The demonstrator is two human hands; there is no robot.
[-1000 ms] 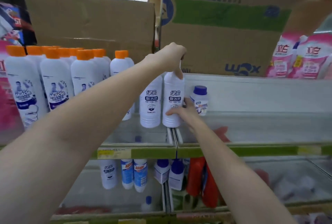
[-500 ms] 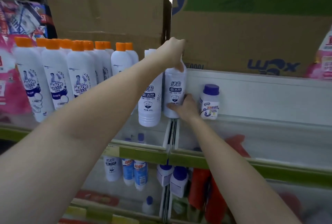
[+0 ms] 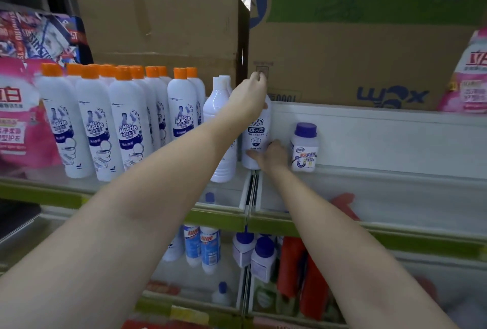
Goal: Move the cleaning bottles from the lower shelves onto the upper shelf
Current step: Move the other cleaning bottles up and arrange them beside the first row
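A white cleaning bottle [image 3: 256,132] with a dark label stands upright at the back of the upper shelf [image 3: 218,219]. My left hand [image 3: 249,96] grips its top from above and hides the cap. My right hand [image 3: 272,156] holds its base from the right, thumb across the lower front. A second white bottle [image 3: 220,123] with a white cap stands just left of it, partly behind my left forearm. On the lower shelf I see blue-labelled bottles [image 3: 203,247], purple-capped jars [image 3: 262,259] and red bottles [image 3: 303,276].
Several orange-capped white bottles [image 3: 126,123] fill the upper shelf's left part. A small purple-capped jar [image 3: 304,146] stands right of my right hand. Big cardboard boxes [image 3: 342,46] sit behind and above. Pink refill pouches [image 3: 466,83] are at the far right and left.
The held bottle has gone from the shelf's front part to its back, next to the purple-capped jar. Both hands stayed on it.
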